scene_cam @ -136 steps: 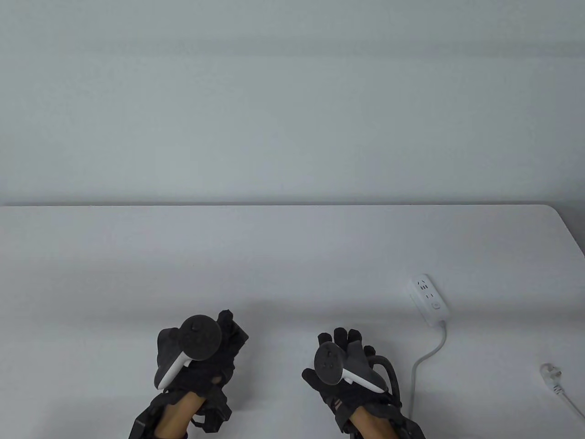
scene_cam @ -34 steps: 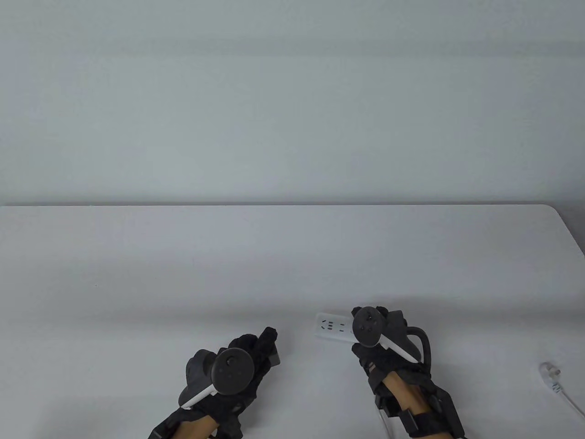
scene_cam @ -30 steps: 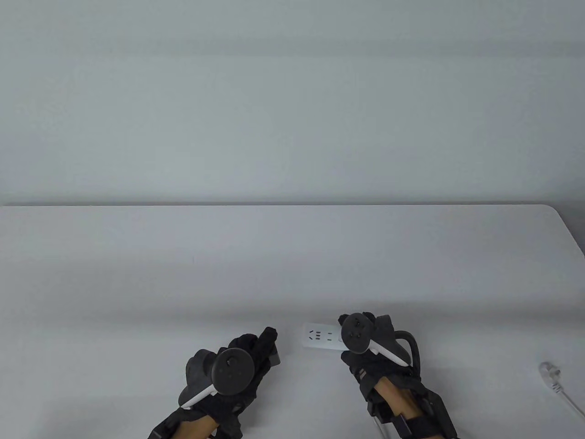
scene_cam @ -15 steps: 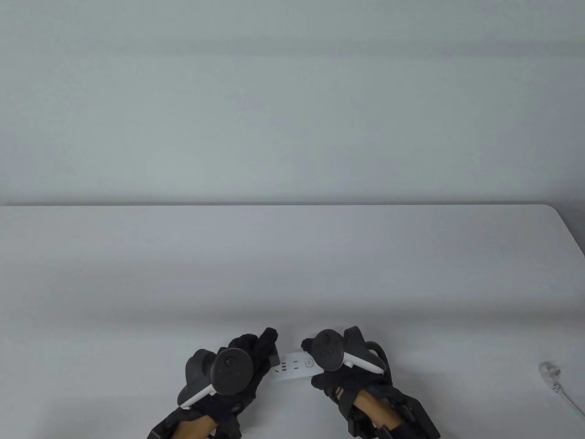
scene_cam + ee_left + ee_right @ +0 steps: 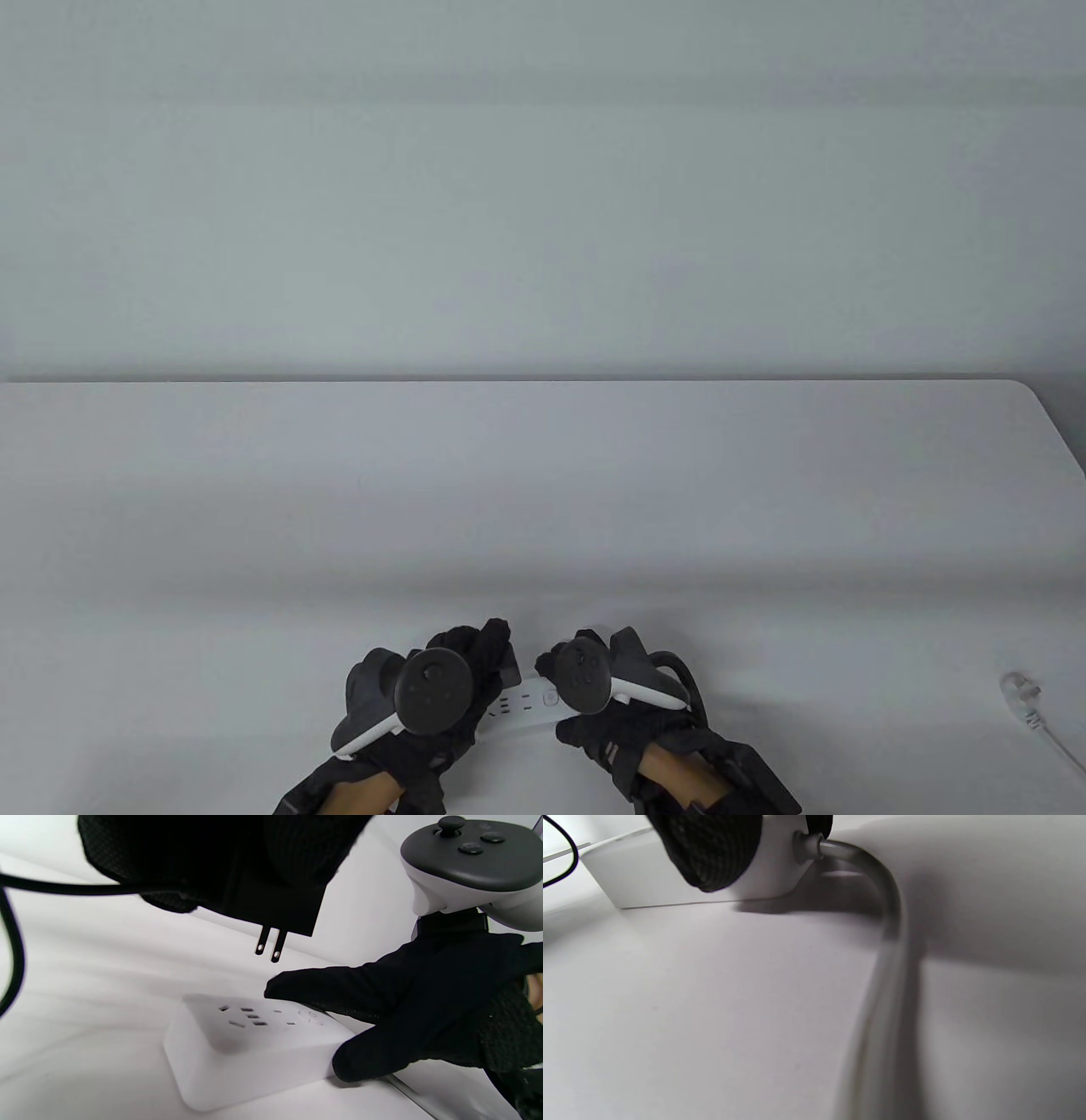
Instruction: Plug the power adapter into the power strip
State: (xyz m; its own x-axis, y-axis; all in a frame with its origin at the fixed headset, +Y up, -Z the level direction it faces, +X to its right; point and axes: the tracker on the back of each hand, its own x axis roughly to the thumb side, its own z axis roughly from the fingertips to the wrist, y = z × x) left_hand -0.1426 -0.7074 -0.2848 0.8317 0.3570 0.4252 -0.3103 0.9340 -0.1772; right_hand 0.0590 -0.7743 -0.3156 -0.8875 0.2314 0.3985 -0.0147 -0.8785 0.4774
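Aligning: prongs above the strip (image 5: pixel 237 1052) slots, not yet in.
Left hand (image 5: pixel 424 688): grips adapter (image 5: pixel 271 899).
Right hand (image 5: pixel 424 1005): pinches strip, steadying.
Next: lower prongs straight into slots.

It looked like a bare lab or test setup. A plain white worktop (image 5: pixel 543 475) stood against a blank grey wall (image 5: pixel 543 187).
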